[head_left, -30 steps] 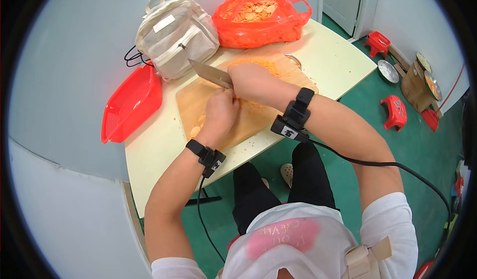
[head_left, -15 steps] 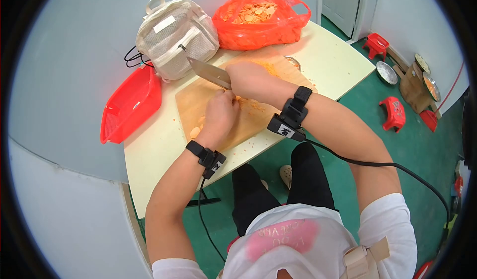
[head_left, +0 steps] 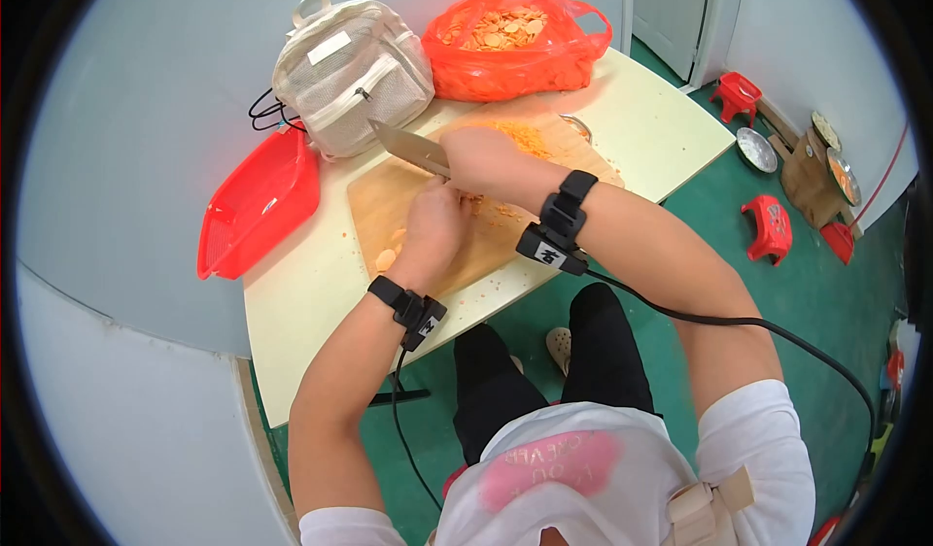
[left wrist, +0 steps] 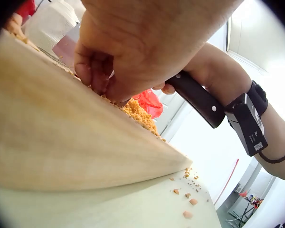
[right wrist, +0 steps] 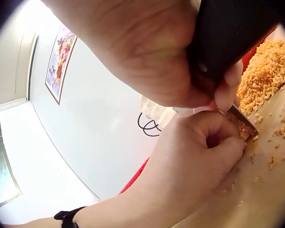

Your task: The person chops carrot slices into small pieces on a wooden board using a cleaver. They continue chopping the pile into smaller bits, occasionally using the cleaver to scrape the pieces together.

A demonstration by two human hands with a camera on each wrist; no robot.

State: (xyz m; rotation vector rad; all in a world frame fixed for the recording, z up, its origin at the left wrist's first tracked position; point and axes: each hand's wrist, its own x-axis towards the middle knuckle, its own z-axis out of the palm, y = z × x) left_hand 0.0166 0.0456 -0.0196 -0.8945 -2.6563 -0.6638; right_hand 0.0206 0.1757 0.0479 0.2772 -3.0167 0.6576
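Observation:
My right hand [head_left: 491,165] grips the black handle [left wrist: 197,97] of a broad kitchen knife [head_left: 412,148]. In the head view the blade points to the upper left, over a wooden cutting board [head_left: 374,196]. Right beside the blade, my left hand [head_left: 434,223] bends its fingers down onto the board, pinching small orange pieces at the edge; the fingers mostly cover them. A heap of finely chopped orange bits [right wrist: 268,71] lies beyond the blade in the right wrist view. A few round orange slices [head_left: 385,259] sit near the board's left corner.
At the table's back are a beige mesh backpack [head_left: 350,80] and a red plastic bag [head_left: 515,78] full of orange slices. A red basket [head_left: 262,211] stands at the left edge. A metal bowl's rim [head_left: 577,126] shows behind the board. Crumbs dot the tabletop [left wrist: 109,209].
The right wrist has shifted slightly left, with the knife still in hand. The left hand stays by the blade, and the whole head view has moved a little.

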